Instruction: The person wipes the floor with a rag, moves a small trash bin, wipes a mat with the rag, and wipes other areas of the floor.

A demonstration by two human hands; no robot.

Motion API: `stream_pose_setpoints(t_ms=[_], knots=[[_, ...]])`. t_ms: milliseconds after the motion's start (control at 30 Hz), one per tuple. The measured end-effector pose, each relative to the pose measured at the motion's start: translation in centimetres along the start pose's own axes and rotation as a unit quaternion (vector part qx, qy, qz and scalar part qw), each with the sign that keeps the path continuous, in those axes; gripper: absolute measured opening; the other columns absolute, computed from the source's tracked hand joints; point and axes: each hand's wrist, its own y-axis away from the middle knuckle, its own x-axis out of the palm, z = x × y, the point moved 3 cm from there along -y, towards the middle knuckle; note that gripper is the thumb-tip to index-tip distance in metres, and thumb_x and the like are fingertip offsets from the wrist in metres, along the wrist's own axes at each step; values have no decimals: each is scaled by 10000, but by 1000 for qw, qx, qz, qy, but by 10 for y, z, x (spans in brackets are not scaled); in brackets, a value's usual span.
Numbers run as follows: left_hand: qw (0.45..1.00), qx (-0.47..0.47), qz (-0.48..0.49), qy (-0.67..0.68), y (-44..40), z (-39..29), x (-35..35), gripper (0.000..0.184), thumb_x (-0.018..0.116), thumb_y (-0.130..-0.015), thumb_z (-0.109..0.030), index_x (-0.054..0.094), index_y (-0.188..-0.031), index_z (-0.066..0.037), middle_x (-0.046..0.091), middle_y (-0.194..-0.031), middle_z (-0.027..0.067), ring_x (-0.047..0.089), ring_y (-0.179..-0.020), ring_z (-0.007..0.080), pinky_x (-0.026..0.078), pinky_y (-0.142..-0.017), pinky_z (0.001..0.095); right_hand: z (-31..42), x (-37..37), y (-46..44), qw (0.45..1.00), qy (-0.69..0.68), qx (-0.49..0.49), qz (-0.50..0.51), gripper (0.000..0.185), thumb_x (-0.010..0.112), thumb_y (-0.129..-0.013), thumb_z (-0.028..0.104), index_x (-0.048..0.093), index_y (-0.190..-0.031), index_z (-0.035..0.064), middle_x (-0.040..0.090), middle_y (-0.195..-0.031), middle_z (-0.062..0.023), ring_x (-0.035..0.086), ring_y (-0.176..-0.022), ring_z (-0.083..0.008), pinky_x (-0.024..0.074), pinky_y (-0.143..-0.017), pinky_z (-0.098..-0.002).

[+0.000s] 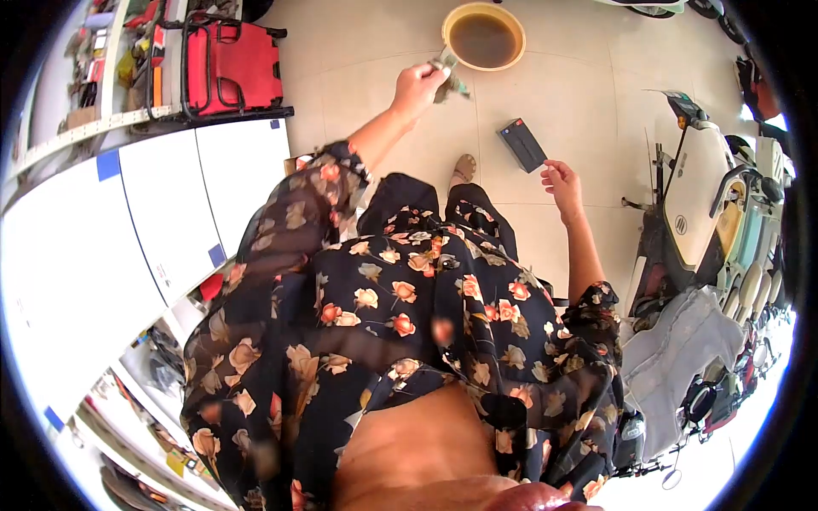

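Note:
My left hand [417,88] is closed on a crumpled greenish-grey cloth [449,83], which hangs near the lower left rim of a yellow basin [446,32]. Brown, murky water fills much of the basin. On the right, my right hand [561,184] has its fingertips pinched together at the lower right end of a dark rectangular box [522,146] with a small red mark. The fingers appear to hold the box by that end.
Tiled floor [383,43] lies ahead. A red folding item [243,68] and shelving [94,128] stand at left, above white panels [68,230]. Parked scooters [694,200] line the right side. A shoe [464,167] shows below the cloth.

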Motion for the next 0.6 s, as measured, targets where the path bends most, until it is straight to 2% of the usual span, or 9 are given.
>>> stream_pose_setpoints(t_ms=[67,167,200,300,333,433,533,600], knots=[[1000,17,-19,8,-23,-16,-8,225,675,-859,-208,693,-880,16,621,-719,2,511,-633,65,410,-563,266,13,5,-3,1000,16,-5,10,270,505,-957,189,626,-1133,24,637,-843,-23,555,-720,-81,446,-629,-227],[996,4,-52,-70,-49,15,-41,285,699,-843,-269,697,-886,13,627,-717,5,517,-627,77,415,-558,276,15,19,-1,999,27,4,23,263,507,-956,179,628,-1134,26,636,-841,-23,555,-716,-80,444,-625,-222],[997,-28,-37,-66,-58,28,-53,340,705,-832,-307,707,-971,3,651,-760,24,543,-647,100,457,-609,291,12,21,1,999,28,10,26,261,507,-956,174,628,-1134,27,636,-841,-23,556,-714,-79,444,-623,-221],[989,-95,-58,-94,-62,37,-69,365,665,-885,-297,682,-1119,-17,682,-1064,80,598,-980,130,460,-863,299,8,18,1,1000,23,17,4,254,501,-957,156,632,-1132,27,639,-844,-25,561,-713,-82,447,-624,-221],[987,-132,-50,-79,-60,45,-74,397,645,-895,-297,654,-1195,-37,640,-1219,124,565,-1149,184,416,-988,341,2,14,3,999,25,31,7,261,499,-964,166,634,-1135,23,643,-849,-31,569,-720,-83,454,-630,-227],[988,-100,-64,-101,-64,54,-94,372,620,-909,-287,662,-1191,-49,652,-1195,110,575,-1122,195,423,-975,353,-7,11,-4,999,24,35,-3,276,503,-975,197,633,-1144,22,641,-849,-35,569,-719,-86,456,-630,-226],[984,-116,-51,-129,-56,52,-116,369,591,-919,-256,641,-1236,-74,651,-1204,107,563,-1153,212,418,-989,362,1,14,-10,998,11,54,16,312,511,-980,251,633,-1148,20,653,-865,-50,588,-737,-108,470,-652,-241],[986,-126,-46,-100,-58,52,-138,423,580,-922,-239,563,-1330,-130,647,-1218,109,550,-1192,216,401,-1017,364,10,18,-22,998,33,45,37,361,519,-973,317,644,-1141,22,682,-940,-82,627,-827,-157,486,-722,-281]])
